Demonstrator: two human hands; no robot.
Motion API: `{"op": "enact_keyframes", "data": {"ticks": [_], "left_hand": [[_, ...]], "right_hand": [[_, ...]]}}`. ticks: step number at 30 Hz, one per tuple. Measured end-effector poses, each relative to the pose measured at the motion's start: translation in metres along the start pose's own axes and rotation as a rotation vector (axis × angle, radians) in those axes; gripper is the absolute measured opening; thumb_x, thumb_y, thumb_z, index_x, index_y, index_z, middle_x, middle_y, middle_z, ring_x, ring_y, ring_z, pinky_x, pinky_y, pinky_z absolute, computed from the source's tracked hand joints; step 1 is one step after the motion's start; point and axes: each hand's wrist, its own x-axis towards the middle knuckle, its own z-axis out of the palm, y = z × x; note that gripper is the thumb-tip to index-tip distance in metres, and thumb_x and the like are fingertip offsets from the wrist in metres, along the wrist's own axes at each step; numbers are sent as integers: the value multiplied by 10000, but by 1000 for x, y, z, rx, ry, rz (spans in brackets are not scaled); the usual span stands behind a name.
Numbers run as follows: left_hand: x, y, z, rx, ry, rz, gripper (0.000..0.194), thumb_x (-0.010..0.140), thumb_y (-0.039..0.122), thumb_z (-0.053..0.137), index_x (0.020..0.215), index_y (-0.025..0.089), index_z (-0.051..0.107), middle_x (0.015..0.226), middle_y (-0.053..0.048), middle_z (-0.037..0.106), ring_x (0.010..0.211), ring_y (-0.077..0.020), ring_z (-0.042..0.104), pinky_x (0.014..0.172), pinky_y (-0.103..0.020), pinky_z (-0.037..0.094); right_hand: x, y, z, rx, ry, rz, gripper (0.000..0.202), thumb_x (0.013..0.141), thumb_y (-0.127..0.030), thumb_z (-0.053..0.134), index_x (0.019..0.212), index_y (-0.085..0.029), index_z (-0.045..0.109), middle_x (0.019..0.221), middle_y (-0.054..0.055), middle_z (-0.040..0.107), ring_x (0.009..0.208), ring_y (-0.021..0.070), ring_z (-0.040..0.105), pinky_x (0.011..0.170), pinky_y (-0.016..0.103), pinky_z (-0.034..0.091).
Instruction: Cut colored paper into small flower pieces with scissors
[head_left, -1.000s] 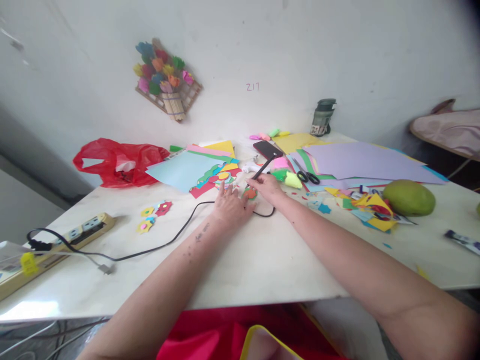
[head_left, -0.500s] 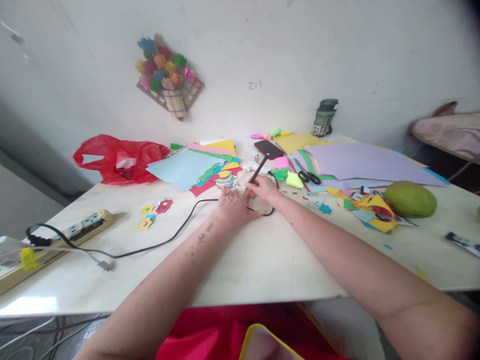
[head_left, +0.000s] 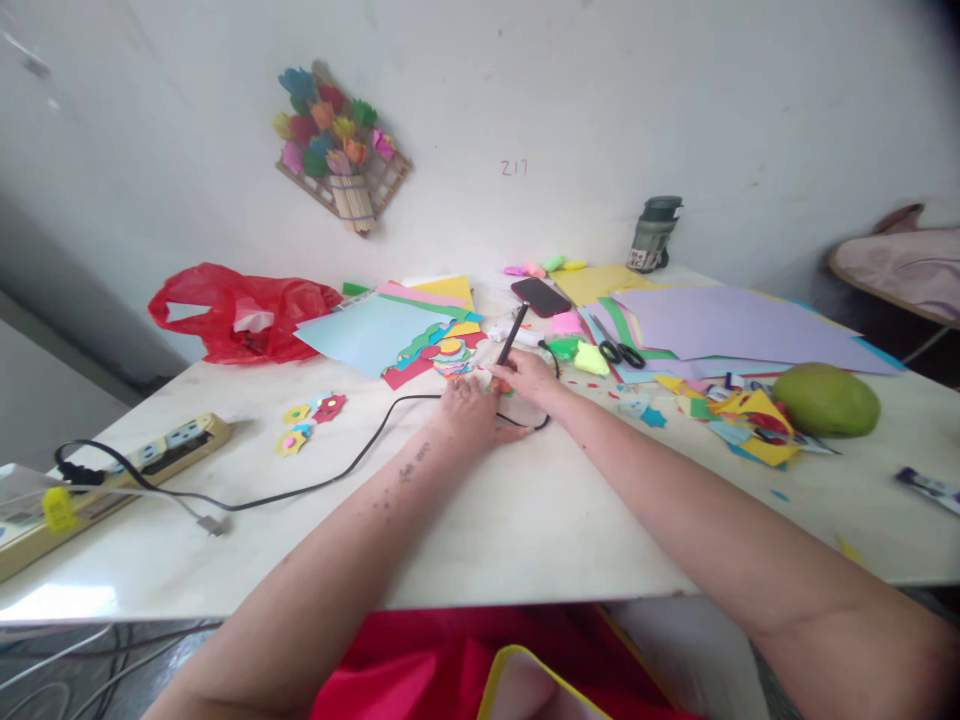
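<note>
My right hand [head_left: 526, 378] is closed round a slim black pen [head_left: 512, 335], its upper end tilted up and away. Its lower end is over a small green-and-orange paper piece [head_left: 501, 384], partly hidden by my fingers. Beside it, my left hand [head_left: 469, 412] lies on the table with fingers forward and thumb stretched out, at the edge of that piece; whether it grips anything is hidden. Just beyond are layered paper cut-outs [head_left: 450, 350] and a white tool like a glue gun [head_left: 517, 335]. A black cord [head_left: 330, 488] runs under my hands.
A power strip [head_left: 150, 460] and paper flowers [head_left: 311, 420] are at left, with a red plastic bag [head_left: 232, 310] behind. Scissors [head_left: 621, 352], a phone [head_left: 540, 297], purple paper [head_left: 727, 325], paper scraps [head_left: 757, 430] and a green mango-like fruit [head_left: 826, 400] spread across the right. A bottle [head_left: 654, 235] stands behind.
The top of the pen has swung slightly to the left and is a little lower. Both hands stay in nearly the same place; the whole view has shifted slightly.
</note>
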Motion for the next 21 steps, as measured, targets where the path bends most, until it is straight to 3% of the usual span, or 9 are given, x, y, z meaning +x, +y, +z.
{"op": "enact_keyframes", "data": {"ticks": [21], "left_hand": [[0,0,-1,-11,16,4,850,824,706,424,1392,74,445,1289,-245,538,1206,-372,502,1027,-446,332]], "right_hand": [[-3,-6,-3,-48,-37,18,238,876,-324,574,978,-152,703,845,68,720,730,174,617,626,251,403]]}}
